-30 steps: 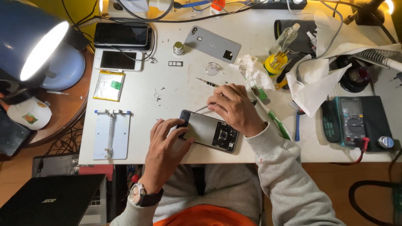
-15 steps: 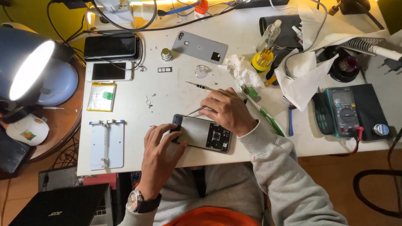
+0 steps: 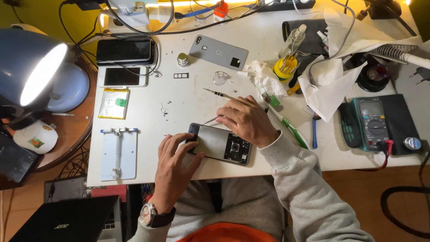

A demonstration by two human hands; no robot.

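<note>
Grey open phone [image 3: 219,144] lies near you; your left hand [image 3: 175,163] presses flat on its left end, and your right hand [image 3: 245,120] pinches thin tweezers [image 3: 209,120] at its far edge.

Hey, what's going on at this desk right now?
A person is working on an opened phone that lies flat on a white table. The left hand steadies its near end, while the right hand holds thin metal tweezers at the phone's top edge. The grey back cover lies apart further up the table, a battery sits off to the left, and a multimeter lies to the right.
</note>
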